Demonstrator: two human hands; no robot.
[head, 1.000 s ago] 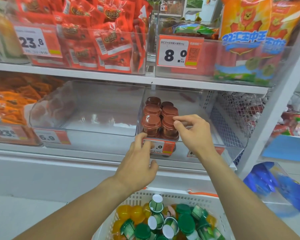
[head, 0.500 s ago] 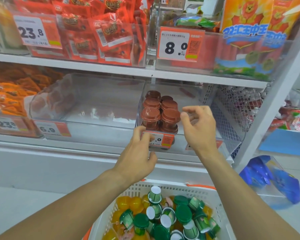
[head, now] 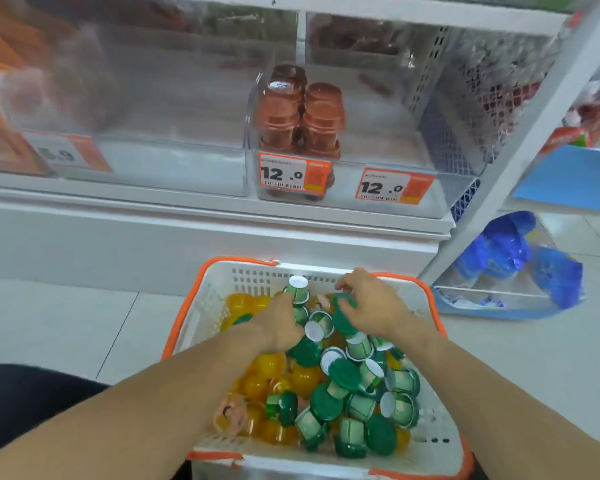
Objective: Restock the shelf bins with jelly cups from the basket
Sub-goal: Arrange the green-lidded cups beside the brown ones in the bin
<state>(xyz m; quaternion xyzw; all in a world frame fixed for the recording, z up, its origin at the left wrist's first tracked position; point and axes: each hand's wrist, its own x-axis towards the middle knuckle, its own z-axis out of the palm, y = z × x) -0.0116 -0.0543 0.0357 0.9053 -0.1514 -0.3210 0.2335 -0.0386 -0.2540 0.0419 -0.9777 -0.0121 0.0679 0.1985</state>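
A white basket (head: 201, 306) with an orange rim sits on the floor below the shelf, full of green, yellow and pink jelly cups (head: 340, 396). Both hands are down in its far end. My left hand (head: 274, 327) curls its fingers round a green cup (head: 298, 289) that has its white bottom up. My right hand (head: 373, 306) grips another green-lidded cup (head: 343, 318) from above. On the shelf, a clear bin (head: 253, 140) holds stacked brown jelly cups (head: 300, 119) behind a 12.0 price tag. The clear bin to its right (head: 426, 157), also tagged 12.0, holds nothing I can see.
A wide clear bin (head: 174, 133) tagged 6.9 stands left of the brown cups. A white slanted shelf post (head: 520, 150) rises on the right, with a blue plastic bag (head: 520, 265) on the floor by its foot. Pale tiled floor surrounds the basket.
Both hands have dropped from the shelf bin's front down into the basket and closed on green cups. The view has tilted down, so the upper shelf is out of sight.
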